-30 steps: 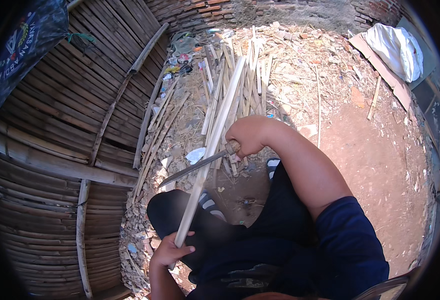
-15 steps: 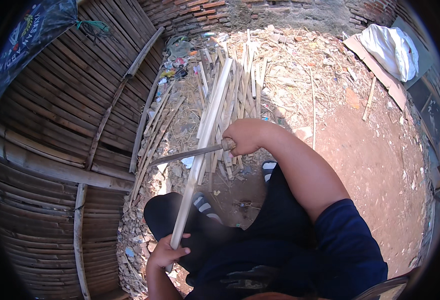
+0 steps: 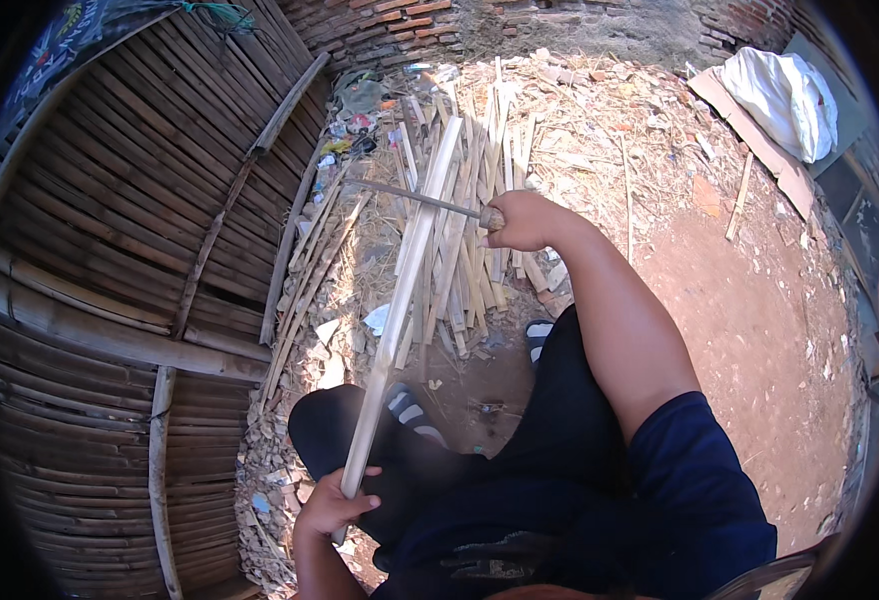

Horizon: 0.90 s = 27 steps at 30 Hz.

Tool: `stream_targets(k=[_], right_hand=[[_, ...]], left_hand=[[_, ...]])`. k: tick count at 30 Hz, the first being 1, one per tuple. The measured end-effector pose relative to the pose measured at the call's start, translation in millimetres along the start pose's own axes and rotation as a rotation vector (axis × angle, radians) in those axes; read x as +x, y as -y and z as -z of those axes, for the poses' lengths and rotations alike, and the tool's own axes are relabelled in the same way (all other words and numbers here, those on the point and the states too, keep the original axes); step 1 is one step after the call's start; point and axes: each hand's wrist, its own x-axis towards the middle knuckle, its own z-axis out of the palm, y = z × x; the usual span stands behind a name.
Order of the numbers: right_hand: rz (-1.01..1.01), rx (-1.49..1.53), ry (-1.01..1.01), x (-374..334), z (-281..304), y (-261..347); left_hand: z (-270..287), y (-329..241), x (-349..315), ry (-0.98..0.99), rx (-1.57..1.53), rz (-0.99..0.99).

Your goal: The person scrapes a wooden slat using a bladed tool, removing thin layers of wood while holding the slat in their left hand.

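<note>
My left hand (image 3: 336, 506) is closed round the near end of a long pale bamboo strip (image 3: 392, 341), beside my left knee. The strip slopes up and away, its far end over a pile of similar strips. Farther out, my right hand (image 3: 526, 221) grips the wooden handle of a machete (image 3: 415, 196). Its long, narrow dark blade points left and lies across the strip's upper part, against or just over it; the exact contact cannot be made out.
A heap of split bamboo strips (image 3: 473, 270) lies on rubble ahead of my feet. A slatted bamboo wall (image 3: 110, 220) stands close on the left, a brick wall (image 3: 400, 22) at the back. A white sack (image 3: 782, 105) rests on a brown board (image 3: 750, 140) at the far right.
My right hand has moved the machete away from me, up along the strip, and slightly right. My left hand and the bamboo strip have stayed in place.
</note>
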Motion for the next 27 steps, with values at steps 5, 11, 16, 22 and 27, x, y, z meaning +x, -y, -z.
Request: stream_targets(k=[5,11,16,22,27], right_hand=[[0.253,-0.174,0.312,-22.1,-17.8,62.4],[0.196,-0.067,0.186,-1.6,-8.1,26.6],[-0.151,0.047,-0.184,11.1,5.7,-10.4],[0.184,-0.049,0.173,-12.2,-12.4,32.6],[0.368,-0.170,0.304,-20.7,-20.1,63.8]], left_hand=[[-0.3,1.6,-0.3,0.011,-0.027,0.003],[-0.5,1.7,-2.9,-0.031,0.037,-0.007],[2.5,3.1,-1.1,-0.003,-0.007,-0.015],[5.6,10.4,1.9,0.025,-0.155,-0.024],[2.6,7.9,-3.7,-0.019,-0.109,-0.029]])
